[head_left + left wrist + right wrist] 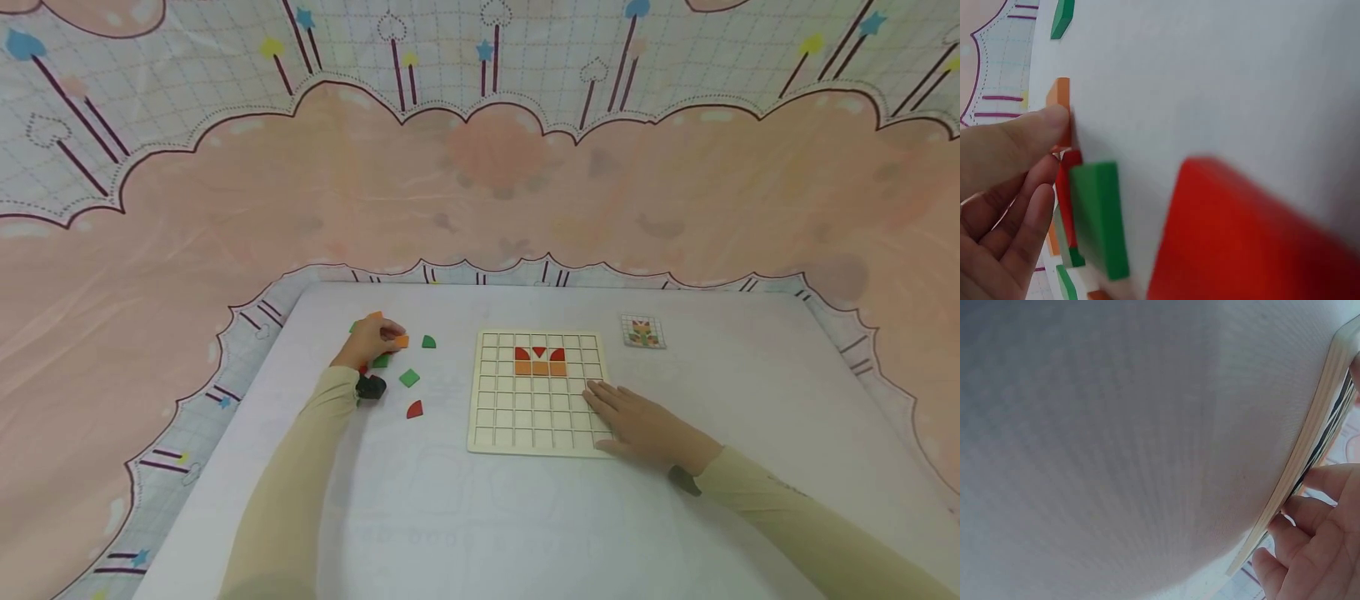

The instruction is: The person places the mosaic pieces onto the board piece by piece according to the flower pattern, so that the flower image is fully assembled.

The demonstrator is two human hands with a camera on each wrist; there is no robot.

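Observation:
My left hand (369, 340) pinches an orange square piece (402, 342) among loose pieces at the left; in the left wrist view the thumb lies on the orange piece (1062, 94), beside a red and a green piece (1100, 219). My right hand (648, 429) rests with extended fingers on the right edge of the gridded board (502, 417); the right wrist view shows its fingers at the board's wooden edge (1300, 447). On the board, two red curved pieces (557, 356) flank a red triangle (539, 352), above a row of orange squares (540, 368).
A small pattern card (642, 332) lies behind the board to the right. Green pieces (428, 342) (409, 377) and a red quarter piece (415, 409) lie between the left hand and the board, on the white table (480, 525).

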